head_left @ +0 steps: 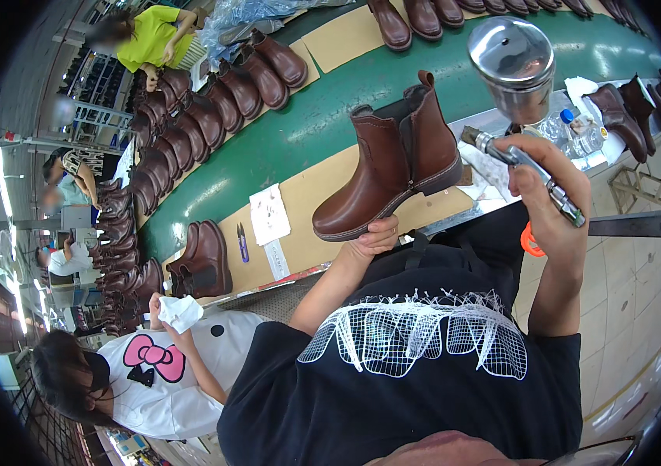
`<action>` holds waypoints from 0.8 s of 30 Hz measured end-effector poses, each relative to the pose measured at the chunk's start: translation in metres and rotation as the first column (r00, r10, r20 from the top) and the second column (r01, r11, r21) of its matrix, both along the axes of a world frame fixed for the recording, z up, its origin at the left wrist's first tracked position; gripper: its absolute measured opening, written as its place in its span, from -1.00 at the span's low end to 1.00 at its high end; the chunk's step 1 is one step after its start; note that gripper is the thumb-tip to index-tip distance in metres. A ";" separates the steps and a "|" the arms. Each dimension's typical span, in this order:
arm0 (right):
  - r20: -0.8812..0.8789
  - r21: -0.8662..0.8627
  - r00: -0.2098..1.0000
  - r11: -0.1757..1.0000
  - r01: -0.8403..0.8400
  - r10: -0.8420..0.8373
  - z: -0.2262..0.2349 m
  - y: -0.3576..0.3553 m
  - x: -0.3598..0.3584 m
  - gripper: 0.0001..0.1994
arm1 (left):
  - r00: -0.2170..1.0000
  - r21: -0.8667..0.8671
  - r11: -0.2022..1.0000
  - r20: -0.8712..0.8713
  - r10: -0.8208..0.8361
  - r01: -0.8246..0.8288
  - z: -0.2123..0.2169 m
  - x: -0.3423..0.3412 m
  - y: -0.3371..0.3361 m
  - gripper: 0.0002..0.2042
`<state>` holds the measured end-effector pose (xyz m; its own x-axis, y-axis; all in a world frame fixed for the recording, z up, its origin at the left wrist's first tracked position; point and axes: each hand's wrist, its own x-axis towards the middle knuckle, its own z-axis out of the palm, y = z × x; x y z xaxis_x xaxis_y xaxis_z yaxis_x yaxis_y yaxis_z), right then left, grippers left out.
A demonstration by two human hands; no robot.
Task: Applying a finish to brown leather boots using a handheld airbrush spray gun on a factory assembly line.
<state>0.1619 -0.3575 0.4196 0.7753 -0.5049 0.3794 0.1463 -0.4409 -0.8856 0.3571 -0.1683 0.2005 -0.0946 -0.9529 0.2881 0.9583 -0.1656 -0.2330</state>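
- Left hand (pixel 373 241) grips brown leather ankle boot (pixel 385 167) at the sole, toe leftward.
- Right hand (pixel 552 186), curled round silver metal spray gun (pixel 523 105), sits heel-side, nozzle apart.

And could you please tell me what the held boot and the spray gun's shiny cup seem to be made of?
The boot: probably leather, judging by its smooth, softly shining brown surface, though a synthetic could look alike. The cup: apparently metal with a polished finish, by its bright reflections; which metal, I cannot tell.
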 end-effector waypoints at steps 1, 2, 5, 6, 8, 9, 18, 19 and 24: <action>0.026 -0.023 0.999 0.999 0.035 -0.035 -0.004 -0.004 0.003 -0.77 | 1.000 -0.006 1.000 -0.001 0.000 0.000 0.001 0.000 0.000 -0.52; 0.055 -0.048 0.997 0.997 0.064 -0.061 -0.007 -0.009 0.006 -0.70 | 1.000 -0.021 1.000 0.005 0.002 -0.002 0.001 -0.001 0.000 -0.49; -0.004 0.000 0.994 0.994 0.105 -0.105 -0.012 -0.022 0.010 -0.77 | 0.998 -0.064 0.997 0.050 0.045 -0.042 0.004 -0.001 0.006 -0.41; -0.011 -0.001 0.996 0.996 0.086 -0.086 -0.014 -0.026 0.011 -0.79 | 0.996 -0.067 0.996 0.060 0.064 -0.060 0.006 -0.001 0.008 -0.38; -0.005 0.014 0.997 0.997 0.079 -0.079 -0.020 -0.027 0.012 -0.78 | 0.978 -0.065 0.986 0.128 0.164 -0.156 0.011 0.005 0.013 -0.31; -0.013 -0.001 0.997 0.998 0.070 -0.070 -0.021 -0.025 0.011 -0.78 | 0.964 -0.050 0.978 0.167 0.206 -0.201 0.014 0.008 0.014 -0.24; -0.067 -0.007 0.998 1.000 -0.019 0.018 -0.013 -0.003 0.013 -0.77 | 0.677 0.179 0.746 0.589 0.441 -0.641 0.030 0.037 0.001 -0.19; -0.073 -0.012 0.997 0.999 -0.031 0.030 -0.012 -0.001 0.016 -0.77 | 0.675 0.197 0.748 0.613 0.411 -0.634 0.028 0.036 0.002 -0.22; -0.129 0.028 0.987 0.995 -0.092 0.094 -0.006 0.012 0.032 -0.76 | 0.387 0.212 0.503 0.880 0.274 -0.838 0.022 0.026 0.011 -0.19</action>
<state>0.1941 -0.3458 0.4141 0.8613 -0.4355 0.2618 0.0688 -0.4106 -0.9092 0.3835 -0.1575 0.2223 0.6512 -0.7412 -0.1628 0.5991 0.3705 0.7098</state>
